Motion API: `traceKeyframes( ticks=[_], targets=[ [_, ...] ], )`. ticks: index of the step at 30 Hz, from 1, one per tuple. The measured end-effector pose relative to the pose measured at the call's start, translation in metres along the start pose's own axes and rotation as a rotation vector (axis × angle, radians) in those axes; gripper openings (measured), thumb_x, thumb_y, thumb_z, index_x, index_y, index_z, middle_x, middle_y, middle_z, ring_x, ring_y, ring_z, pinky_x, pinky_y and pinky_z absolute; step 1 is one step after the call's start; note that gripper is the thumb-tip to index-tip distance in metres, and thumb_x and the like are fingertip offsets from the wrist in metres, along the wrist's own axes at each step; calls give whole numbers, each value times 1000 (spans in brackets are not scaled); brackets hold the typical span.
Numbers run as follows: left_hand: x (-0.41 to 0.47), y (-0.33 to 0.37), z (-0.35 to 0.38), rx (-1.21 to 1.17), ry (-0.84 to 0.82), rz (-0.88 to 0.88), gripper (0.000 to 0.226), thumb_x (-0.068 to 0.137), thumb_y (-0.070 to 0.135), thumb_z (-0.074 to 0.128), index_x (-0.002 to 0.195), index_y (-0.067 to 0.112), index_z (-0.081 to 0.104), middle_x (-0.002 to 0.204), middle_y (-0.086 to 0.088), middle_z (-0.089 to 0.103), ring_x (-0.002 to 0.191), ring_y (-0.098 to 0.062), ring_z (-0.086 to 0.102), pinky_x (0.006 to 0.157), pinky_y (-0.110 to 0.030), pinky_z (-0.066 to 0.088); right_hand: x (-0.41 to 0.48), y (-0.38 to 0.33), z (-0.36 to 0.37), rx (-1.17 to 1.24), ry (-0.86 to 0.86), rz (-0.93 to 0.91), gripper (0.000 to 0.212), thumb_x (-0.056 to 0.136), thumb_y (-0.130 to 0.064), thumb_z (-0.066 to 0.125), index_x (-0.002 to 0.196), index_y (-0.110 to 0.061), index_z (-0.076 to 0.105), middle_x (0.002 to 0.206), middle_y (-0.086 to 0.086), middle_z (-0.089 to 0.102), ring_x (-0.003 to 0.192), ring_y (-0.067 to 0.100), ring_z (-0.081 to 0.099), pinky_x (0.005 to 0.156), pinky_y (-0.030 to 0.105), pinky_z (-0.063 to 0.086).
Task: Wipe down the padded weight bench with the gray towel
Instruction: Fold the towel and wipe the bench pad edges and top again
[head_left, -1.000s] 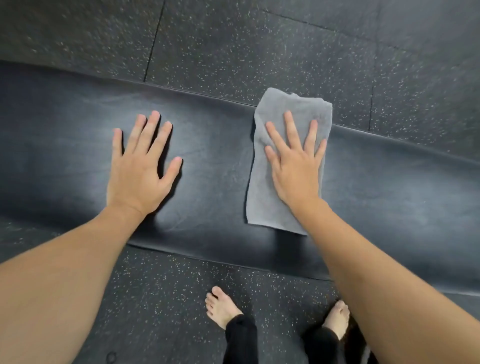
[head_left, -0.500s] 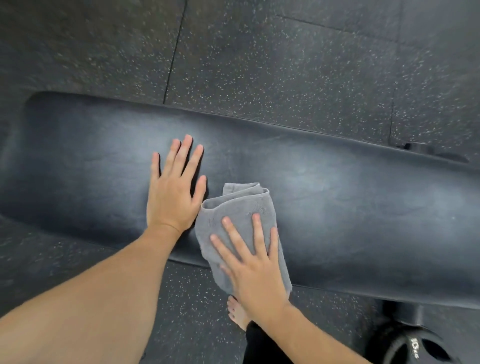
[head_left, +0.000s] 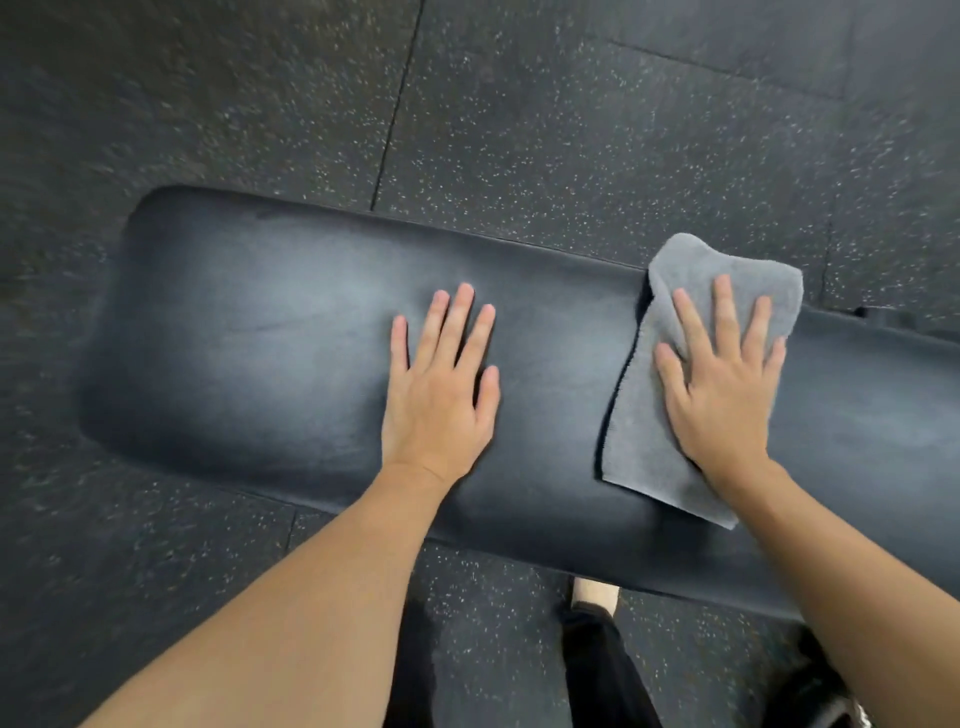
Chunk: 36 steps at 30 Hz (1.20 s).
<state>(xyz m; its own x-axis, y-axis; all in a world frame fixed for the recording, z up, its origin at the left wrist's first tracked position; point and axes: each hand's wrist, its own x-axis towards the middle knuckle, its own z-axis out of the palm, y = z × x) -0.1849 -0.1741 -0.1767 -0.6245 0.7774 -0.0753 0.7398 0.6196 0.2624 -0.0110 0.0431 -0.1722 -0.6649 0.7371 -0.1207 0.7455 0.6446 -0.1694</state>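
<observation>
The black padded bench runs across the view, with its rounded end at the left. My left hand lies flat on the pad near the middle, fingers apart, holding nothing. To its right the folded gray towel lies across the pad from the near side to the far edge. My right hand presses flat on the towel with fingers spread and covers its right half.
Dark speckled rubber floor tiles surround the bench. My bare foot and black trouser legs show below the near edge. A dark bench frame part sticks out behind the pad at far right.
My right hand has pushed the towel from the near edge beside my left hand to the right and out to the far edge. My left hand stays flat on the pad.
</observation>
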Motion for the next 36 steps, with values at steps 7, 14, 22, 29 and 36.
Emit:
traceKeyframes(
  ticks=[7,14,22,29,36],
  targets=[
    [-6,-153,-57,-29,109,-73,54,102,35,38,151,11,42,167,-8,23,155,-28,18,123,-56,13,-8,-29,-3,80,-24,-83,52,108,-44,25,157,-30,36,170,-3,19,157,35,6,122,62,13],
    [-22,-225,-55,135,29,-158,58,104,37,24,159,18,24,169,-8,16,155,-33,12,120,-65,11,-16,-175,25,19,-58,-240,49,110,-40,25,158,-33,29,171,-3,12,158,32,-3,126,55,6],
    [-28,-240,-69,-555,339,-277,55,102,24,42,155,10,36,167,-8,20,154,-20,20,125,-46,19,21,-412,71,22,-129,-453,53,107,-44,30,159,-34,27,171,4,11,156,43,0,122,65,4],
    [-45,-241,-82,-450,302,-284,51,104,21,33,154,9,37,167,-7,21,155,-21,13,124,-50,18,-23,-444,76,-100,-201,-638,74,101,-40,43,163,-27,6,172,1,-7,154,43,-15,122,62,-7],
    [-36,-163,-85,-153,-40,-56,61,102,42,25,155,13,35,167,-5,21,155,-24,15,124,-50,19,-40,-264,45,-47,-154,-369,52,106,-45,30,158,-39,29,170,-5,19,157,34,9,122,62,16]
  ],
)
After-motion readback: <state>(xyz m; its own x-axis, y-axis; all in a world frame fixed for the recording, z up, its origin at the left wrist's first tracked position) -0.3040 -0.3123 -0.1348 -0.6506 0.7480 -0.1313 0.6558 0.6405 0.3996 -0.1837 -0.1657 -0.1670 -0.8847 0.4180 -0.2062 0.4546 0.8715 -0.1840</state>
